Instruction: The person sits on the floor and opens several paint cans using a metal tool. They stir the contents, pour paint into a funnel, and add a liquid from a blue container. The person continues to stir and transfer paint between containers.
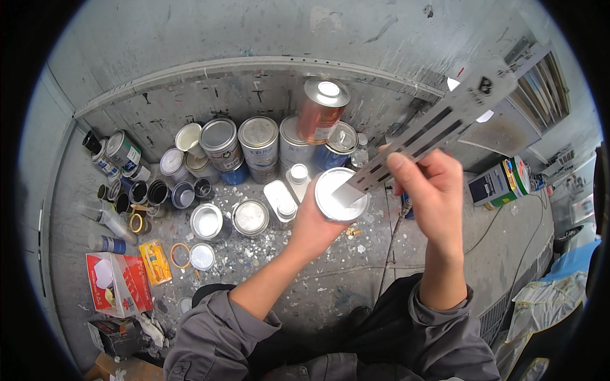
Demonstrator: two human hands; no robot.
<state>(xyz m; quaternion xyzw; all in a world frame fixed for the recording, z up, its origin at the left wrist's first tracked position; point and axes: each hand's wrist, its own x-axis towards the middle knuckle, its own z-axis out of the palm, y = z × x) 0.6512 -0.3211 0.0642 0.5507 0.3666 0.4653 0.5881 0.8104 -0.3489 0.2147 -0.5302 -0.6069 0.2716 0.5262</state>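
The left hand (321,230) holds a cup (341,220); the right hand (433,190) grips a flat stick (438,125), its lower end inside the cup.

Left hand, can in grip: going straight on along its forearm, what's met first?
Past the held can, probably the slotted strip in the right hand, slanting across that line; depth is unclear.

Bright, warped edges, black corners, blurred strip (435,131)
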